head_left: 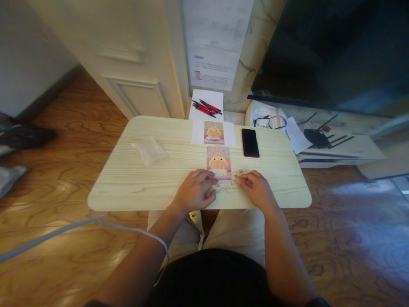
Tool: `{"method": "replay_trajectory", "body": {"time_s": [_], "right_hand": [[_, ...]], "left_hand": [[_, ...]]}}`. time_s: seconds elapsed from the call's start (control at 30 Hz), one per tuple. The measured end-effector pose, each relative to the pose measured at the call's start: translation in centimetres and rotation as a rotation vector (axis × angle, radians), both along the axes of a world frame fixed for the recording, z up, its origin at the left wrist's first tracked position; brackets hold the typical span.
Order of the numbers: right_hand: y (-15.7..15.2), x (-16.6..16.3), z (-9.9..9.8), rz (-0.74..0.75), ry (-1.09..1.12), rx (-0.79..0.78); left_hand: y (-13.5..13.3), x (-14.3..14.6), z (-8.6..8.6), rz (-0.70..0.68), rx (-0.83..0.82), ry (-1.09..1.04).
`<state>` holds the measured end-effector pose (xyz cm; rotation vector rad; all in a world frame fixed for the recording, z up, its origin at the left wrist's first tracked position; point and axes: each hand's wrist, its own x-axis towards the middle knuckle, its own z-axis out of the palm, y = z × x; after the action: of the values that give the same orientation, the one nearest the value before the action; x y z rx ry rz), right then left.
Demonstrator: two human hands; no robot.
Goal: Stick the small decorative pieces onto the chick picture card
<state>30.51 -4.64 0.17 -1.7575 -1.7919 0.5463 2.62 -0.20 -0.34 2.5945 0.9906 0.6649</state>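
A pink card (219,158) with a yellow cartoon animal in a party hat lies on the table before me. My left hand (196,191) rests at its lower left corner, fingers bent and the thumb apart, with nothing visible in it. To the right of the card, my right hand (256,187) has fingertips and thumb close together over small pinkish pieces (235,179); whether a piece is between them is too small to tell. More small pieces (224,189) lie scattered below the card. A second, matching picture (214,132) sits on white paper behind.
The pale wooden table (128,170) has rounded corners. A black phone (250,143) lies at the right, a translucent plastic bag (150,150) at the left. Red pens (207,108) rest on paper beyond the far edge. A white cable (134,229) crosses my left forearm.
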Motion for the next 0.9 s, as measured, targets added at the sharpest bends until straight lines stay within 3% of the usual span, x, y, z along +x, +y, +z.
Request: {"method": "replay_trajectory", "body": {"time_s": [0.43,0.9], "right_hand": [[0.4,2.1,0.1,-0.138,-0.031,0.014],[0.8,1.8,0.0,-0.120,0.029,0.015]], "left_hand": [[0.2,0.2,-0.3,0.058,-0.030,0.025],[0.5,0.4,-0.1,0.036,-0.027,0.029]]}}
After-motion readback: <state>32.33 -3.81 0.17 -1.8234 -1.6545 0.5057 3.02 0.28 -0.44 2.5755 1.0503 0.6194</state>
